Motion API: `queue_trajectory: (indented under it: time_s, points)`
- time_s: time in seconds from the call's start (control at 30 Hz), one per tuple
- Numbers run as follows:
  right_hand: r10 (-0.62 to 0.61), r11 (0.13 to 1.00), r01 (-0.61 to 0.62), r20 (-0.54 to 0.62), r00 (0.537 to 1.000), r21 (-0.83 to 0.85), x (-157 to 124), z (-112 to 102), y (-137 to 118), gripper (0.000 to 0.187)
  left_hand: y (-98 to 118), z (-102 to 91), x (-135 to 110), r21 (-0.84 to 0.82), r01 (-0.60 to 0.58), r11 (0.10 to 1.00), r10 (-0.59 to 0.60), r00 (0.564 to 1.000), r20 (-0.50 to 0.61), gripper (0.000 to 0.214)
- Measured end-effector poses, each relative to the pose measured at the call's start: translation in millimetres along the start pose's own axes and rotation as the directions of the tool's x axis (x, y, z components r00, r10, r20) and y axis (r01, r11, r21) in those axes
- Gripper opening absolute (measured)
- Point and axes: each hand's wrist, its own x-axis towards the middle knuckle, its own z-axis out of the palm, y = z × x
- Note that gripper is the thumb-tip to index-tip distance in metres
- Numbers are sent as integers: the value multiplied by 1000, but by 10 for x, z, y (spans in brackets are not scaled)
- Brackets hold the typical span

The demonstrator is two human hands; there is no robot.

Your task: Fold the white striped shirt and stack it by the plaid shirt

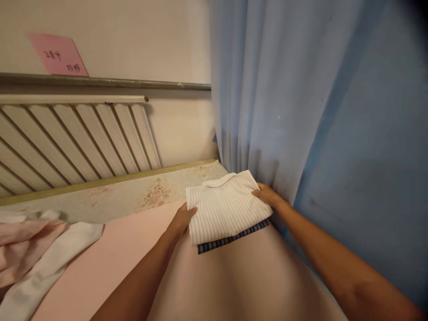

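Observation:
A folded white shirt with thin dark stripes (224, 206) lies on top of a dark blue checked garment (234, 238) on the pink bed sheet (127, 254), close to the blue curtain. My left hand (182, 220) grips the shirt's left edge, fingers tucked under or against the fabric. At the shirt's right edge my right hand (265, 195) holds it, with the fingers curled over the cloth. Both arms reach forward from the bottom of the view.
A blue curtain (301, 111) hangs at the right, behind the pile. A white radiator (67, 142) and a metal rail (100, 82) run along the wall at left. Loose pink and white clothes (40, 254) lie at the left. A pink note (58, 54) sticks to the wall.

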Motion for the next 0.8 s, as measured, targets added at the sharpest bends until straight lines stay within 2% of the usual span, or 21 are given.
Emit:
queue_trajectory:
  time_s: [0.13, 0.33, 0.43, 0.67, 0.8]
  points:
    - [10, 1000, -10, -7, 1000, 12, 110, -6, 164, 38, -108, -17, 63, 14, 3, 1000, -2, 1000, -13, 42]
    - [76, 997, -77, -58, 995, -28, 73, 157, 593, 38, -574, -43, 163, 139, 99, 985, -80, 987, -140, 39]
    - [101, 992, -107, -91, 991, -66, 15, 234, 756, 38, -730, -54, 186, 224, 140, 964, -92, 973, -212, 36]
    - [49, 988, -70, -148, 988, -141, 68, 262, 796, 52, -758, -109, 174, 373, 130, 919, -41, 971, -236, 42]
    - [31, 968, -74, -176, 984, -238, 101, 306, 785, 48, -779, -109, 177, 470, 137, 872, -14, 967, -255, 44]
